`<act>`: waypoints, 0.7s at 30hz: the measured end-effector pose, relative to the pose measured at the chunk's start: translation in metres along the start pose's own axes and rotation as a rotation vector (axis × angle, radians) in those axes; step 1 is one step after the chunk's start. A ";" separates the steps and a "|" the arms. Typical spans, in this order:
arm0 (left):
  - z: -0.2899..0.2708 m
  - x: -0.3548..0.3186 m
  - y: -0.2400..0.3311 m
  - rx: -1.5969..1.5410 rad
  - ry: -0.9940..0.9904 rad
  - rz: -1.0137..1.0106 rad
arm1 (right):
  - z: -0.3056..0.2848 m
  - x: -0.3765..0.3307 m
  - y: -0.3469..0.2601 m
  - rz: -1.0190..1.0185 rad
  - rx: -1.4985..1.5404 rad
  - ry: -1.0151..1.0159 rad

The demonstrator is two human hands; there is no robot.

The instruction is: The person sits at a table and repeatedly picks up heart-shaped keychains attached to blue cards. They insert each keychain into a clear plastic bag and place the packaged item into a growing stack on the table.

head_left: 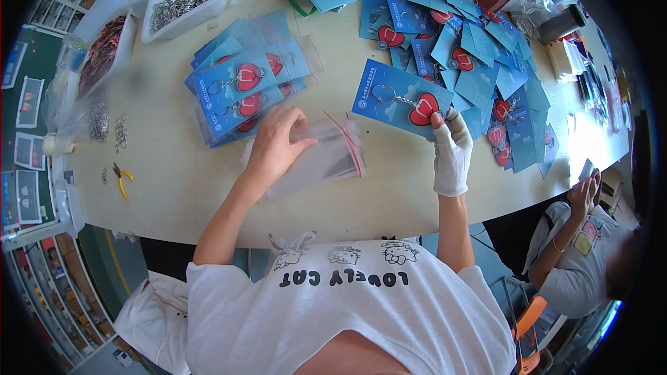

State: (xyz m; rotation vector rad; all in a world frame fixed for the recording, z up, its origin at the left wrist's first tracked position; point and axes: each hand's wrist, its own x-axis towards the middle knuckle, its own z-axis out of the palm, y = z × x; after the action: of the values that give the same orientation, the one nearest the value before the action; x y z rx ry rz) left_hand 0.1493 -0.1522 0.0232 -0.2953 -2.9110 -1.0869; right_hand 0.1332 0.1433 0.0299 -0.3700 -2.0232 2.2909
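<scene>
Pinching the blue card by its 4 o'clock corner in right fingers, prob to leave the heart keyring showing, with left fingers loose near clear bags.

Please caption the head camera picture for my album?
Gloved right hand holds a blue card with a red keychain; left hand near clear bags.
</scene>
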 end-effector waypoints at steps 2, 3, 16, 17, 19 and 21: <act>-0.001 -0.001 0.001 -0.020 0.042 0.031 | -0.001 0.000 0.002 -0.006 -0.017 0.004; -0.002 -0.002 0.001 -0.030 0.063 0.046 | -0.001 0.000 0.003 -0.011 -0.020 0.004; -0.026 0.000 -0.002 -0.563 -0.195 -0.263 | -0.001 0.024 -0.004 0.020 -0.174 -0.171; -0.025 0.000 -0.007 -0.587 -0.155 -0.237 | -0.002 0.026 -0.001 0.021 -0.187 -0.179; -0.028 -0.001 -0.011 -0.592 -0.104 -0.187 | -0.004 0.030 0.006 0.025 -0.213 -0.196; -0.034 0.000 -0.012 -0.557 -0.084 -0.138 | -0.001 0.027 0.007 0.000 -0.184 -0.105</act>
State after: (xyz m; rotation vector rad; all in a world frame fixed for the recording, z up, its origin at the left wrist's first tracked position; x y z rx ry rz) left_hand 0.1459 -0.1828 0.0411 -0.1471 -2.6634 -1.9408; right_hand 0.1079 0.1486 0.0196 -0.2643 -2.2923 2.1727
